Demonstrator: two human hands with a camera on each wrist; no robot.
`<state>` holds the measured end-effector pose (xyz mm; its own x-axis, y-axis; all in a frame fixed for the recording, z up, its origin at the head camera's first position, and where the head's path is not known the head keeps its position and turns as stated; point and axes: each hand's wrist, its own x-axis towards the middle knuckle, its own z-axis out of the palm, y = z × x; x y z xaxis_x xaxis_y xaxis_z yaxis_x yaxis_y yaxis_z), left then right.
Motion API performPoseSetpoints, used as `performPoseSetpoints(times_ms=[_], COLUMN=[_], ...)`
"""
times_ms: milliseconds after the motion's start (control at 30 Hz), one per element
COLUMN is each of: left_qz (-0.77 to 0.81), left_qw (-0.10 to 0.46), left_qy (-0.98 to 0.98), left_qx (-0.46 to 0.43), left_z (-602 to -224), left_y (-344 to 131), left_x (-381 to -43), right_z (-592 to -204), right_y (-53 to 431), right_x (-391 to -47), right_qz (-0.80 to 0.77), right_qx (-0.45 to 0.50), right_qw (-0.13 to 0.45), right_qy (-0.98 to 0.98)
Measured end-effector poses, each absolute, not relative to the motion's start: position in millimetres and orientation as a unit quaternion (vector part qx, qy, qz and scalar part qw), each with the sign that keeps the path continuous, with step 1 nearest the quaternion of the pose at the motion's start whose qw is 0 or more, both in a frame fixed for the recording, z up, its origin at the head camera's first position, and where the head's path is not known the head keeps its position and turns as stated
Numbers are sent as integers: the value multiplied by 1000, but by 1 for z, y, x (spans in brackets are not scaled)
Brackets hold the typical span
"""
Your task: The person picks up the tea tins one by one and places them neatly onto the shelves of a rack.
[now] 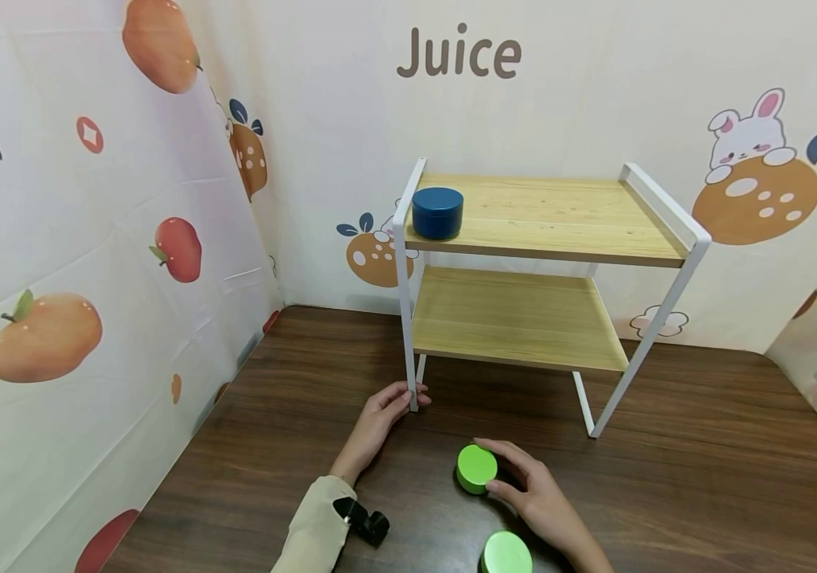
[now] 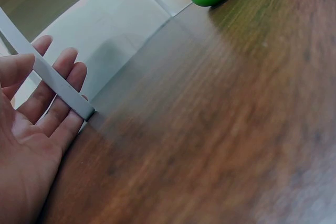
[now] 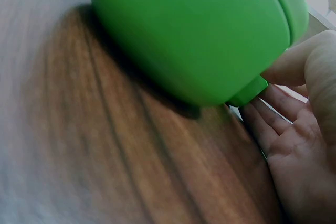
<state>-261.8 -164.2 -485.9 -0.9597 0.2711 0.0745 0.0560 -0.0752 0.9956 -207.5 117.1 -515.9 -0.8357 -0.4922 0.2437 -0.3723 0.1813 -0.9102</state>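
My left hand is at the foot of a small two-tier shelf's front left leg. The left wrist view shows the white leg between the thumb and the fingers. My right hand pinches a round green tin on the table, thumb at its near side and fingertips at the far side. Another green tin stands nearer to me, by the right wrist. It looms large as a lidded green tin in the right wrist view, partly hiding the pinched one.
A dark blue tin sits at the left end of the wooden top board. Below it is a bare lower board. The shelf stands on a brown wooden table, with printed cloth walls behind and at the sides.
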Motion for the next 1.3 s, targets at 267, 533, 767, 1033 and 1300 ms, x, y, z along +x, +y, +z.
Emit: performPoseSetpoints(times_ms=[267, 533, 767, 1033, 1300], left_qz=[724, 727, 726, 722, 722], left_qw=[74, 81, 65, 54, 52], left_qy=[675, 673, 676, 680, 681], left_qx=[118, 111, 104, 115, 111], left_z=[-486, -494, -511, -512, -513], left_y=[-163, -164, -164, -164, -164], left_x=[-262, -267, -274, -274, -274], right_z=[-516, -517, -517, -517, -516], right_y=[118, 118, 118, 118, 118], right_x=[-208, -209, -209, -209, -208], right_qz=[-577, -576, -578, -574, -571], right_qx=[-274, -274, -277, -282, -283], right_qw=[62, 63, 62, 58, 58], right_qy=[767, 768, 765, 766, 768])
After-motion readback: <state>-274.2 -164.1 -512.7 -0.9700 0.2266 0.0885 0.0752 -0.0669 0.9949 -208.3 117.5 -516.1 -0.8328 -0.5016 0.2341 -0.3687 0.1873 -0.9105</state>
